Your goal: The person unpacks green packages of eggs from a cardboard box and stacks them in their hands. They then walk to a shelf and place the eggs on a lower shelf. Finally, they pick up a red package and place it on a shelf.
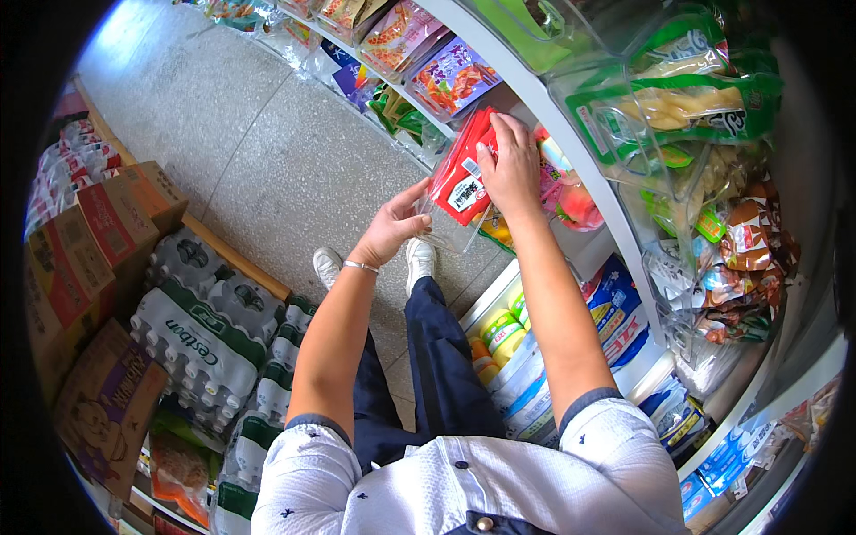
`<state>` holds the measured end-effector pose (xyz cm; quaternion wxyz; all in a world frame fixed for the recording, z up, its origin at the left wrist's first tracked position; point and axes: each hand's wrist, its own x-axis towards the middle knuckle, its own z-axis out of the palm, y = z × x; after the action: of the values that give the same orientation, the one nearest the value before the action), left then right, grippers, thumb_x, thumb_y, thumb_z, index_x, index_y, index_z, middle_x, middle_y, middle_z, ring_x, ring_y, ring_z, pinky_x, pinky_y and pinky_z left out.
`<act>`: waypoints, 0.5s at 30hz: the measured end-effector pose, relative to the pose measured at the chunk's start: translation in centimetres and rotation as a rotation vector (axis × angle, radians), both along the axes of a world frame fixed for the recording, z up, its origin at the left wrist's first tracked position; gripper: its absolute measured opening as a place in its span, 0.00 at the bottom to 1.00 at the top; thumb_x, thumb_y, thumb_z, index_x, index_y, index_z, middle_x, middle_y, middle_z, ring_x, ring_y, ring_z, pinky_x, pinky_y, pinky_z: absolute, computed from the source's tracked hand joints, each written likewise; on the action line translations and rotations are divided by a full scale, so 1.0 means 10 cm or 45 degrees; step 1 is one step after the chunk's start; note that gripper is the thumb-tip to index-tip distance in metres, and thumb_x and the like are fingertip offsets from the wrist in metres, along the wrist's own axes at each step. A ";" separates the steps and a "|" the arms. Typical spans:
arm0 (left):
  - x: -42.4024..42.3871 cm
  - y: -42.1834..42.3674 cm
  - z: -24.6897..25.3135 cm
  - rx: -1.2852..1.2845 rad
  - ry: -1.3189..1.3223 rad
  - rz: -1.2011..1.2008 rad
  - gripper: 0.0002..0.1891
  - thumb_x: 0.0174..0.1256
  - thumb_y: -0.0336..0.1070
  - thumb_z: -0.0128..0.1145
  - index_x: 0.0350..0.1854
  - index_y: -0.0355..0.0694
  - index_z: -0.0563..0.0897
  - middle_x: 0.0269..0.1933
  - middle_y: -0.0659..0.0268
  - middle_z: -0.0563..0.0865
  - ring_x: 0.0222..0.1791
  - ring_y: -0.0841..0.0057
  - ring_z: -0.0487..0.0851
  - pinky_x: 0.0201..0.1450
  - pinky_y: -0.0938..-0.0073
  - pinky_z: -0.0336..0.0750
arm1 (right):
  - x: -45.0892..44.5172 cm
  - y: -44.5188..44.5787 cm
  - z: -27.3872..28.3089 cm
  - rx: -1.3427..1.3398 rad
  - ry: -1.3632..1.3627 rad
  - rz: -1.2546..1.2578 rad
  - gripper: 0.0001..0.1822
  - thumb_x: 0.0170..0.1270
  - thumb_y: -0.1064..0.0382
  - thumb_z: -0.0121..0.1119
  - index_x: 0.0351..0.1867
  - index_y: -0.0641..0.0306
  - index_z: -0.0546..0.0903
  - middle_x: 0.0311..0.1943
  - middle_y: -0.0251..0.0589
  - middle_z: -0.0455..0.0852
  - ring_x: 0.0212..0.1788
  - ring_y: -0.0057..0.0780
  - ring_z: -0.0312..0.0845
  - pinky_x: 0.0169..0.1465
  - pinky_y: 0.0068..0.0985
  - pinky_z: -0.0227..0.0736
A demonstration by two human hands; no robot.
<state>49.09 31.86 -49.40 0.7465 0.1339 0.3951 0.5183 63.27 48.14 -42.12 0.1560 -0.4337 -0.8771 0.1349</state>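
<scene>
My left hand (pixel 393 226) grips the near left side of a clear plastic bin (pixel 447 235), thumb towards me. In the bin stand red snack packets (pixel 460 194) bearing white labels and a barcode. My right hand (pixel 509 160) rests on the right side of these packets, its fingers bent over their upper edge; whether it grips one is hidden. Right of that hand, pink peach-printed packets (pixel 576 200) lie on the same shelf. A purple-printed snack packet (pixel 452 77) stands in another clear bin just beyond the red ones.
White shelving (pixel 595 154) curves along my right, its upper bins holding green snack bags (pixel 682 110). Yellow-lidded tubs (pixel 501 334) sit on a lower shelf. To my left are shrink-wrapped water bottles (pixel 200 334) and stacked cardboard cartons (pixel 100 234). Speckled floor (pixel 261 127) runs between both sides.
</scene>
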 end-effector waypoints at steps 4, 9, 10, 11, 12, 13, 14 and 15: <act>0.30 -0.12 -0.15 -0.119 -0.023 0.527 0.39 0.59 0.41 0.60 0.71 0.42 0.54 0.69 0.62 0.61 0.60 0.70 0.70 0.59 0.70 0.68 | -0.07 0.11 -0.01 0.060 -0.178 -0.007 0.27 0.57 0.54 0.60 0.55 0.67 0.72 0.53 0.48 0.73 0.55 0.46 0.68 0.58 0.38 0.63; 0.88 0.04 0.22 -0.566 -0.012 1.099 0.44 0.60 0.55 0.57 0.72 0.55 0.44 0.71 0.62 0.56 0.64 0.67 0.64 0.56 0.60 0.65 | -0.17 0.08 0.03 -0.022 -0.399 -0.005 0.27 0.58 0.49 0.58 0.52 0.66 0.73 0.50 0.50 0.74 0.54 0.49 0.68 0.57 0.40 0.63; 0.95 0.09 0.25 -0.577 0.068 1.134 0.43 0.60 0.55 0.57 0.72 0.55 0.45 0.71 0.63 0.56 0.64 0.68 0.64 0.55 0.64 0.66 | -0.15 0.05 -0.06 0.065 -0.299 0.011 0.24 0.59 0.49 0.55 0.48 0.68 0.74 0.49 0.52 0.74 0.53 0.50 0.68 0.56 0.42 0.63; 0.99 0.13 0.27 -0.589 0.147 1.167 0.42 0.61 0.55 0.56 0.72 0.55 0.46 0.71 0.63 0.57 0.65 0.69 0.64 0.54 0.67 0.67 | -0.11 0.05 -0.12 0.127 -0.283 0.009 0.23 0.60 0.49 0.55 0.47 0.69 0.74 0.50 0.53 0.74 0.53 0.50 0.67 0.56 0.42 0.63; 0.98 0.18 0.30 -0.601 0.124 1.271 0.43 0.61 0.46 0.60 0.72 0.45 0.47 0.70 0.56 0.54 0.66 0.64 0.60 0.63 0.66 0.63 | -0.10 0.05 -0.15 0.185 -0.263 0.008 0.23 0.60 0.50 0.54 0.46 0.69 0.74 0.50 0.54 0.73 0.54 0.51 0.67 0.55 0.43 0.63; 0.97 0.22 0.33 -0.573 0.154 1.285 0.44 0.60 0.44 0.61 0.72 0.44 0.47 0.70 0.56 0.53 0.66 0.63 0.60 0.64 0.66 0.63 | -0.08 0.06 -0.19 0.243 -0.244 0.006 0.22 0.61 0.50 0.54 0.45 0.70 0.73 0.50 0.55 0.73 0.54 0.51 0.67 0.55 0.43 0.63; 0.97 0.26 0.36 -0.545 0.184 1.297 0.44 0.59 0.43 0.62 0.72 0.43 0.47 0.70 0.56 0.53 0.66 0.63 0.60 0.64 0.66 0.62 | -0.07 0.09 -0.25 0.267 -0.266 -0.004 0.23 0.60 0.49 0.54 0.44 0.69 0.74 0.47 0.57 0.77 0.51 0.51 0.71 0.54 0.43 0.66; 0.96 0.26 0.36 -0.520 0.220 1.313 0.44 0.59 0.41 0.63 0.72 0.42 0.47 0.70 0.56 0.53 0.67 0.62 0.59 0.65 0.66 0.61 | -0.12 0.13 -0.21 0.134 -0.310 -0.021 0.22 0.60 0.49 0.53 0.43 0.69 0.73 0.44 0.57 0.78 0.48 0.53 0.73 0.53 0.43 0.67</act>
<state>58.67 34.51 -45.77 0.3722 -0.1818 0.5616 0.7163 62.09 49.40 -44.23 0.0721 -0.4454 -0.8918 0.0337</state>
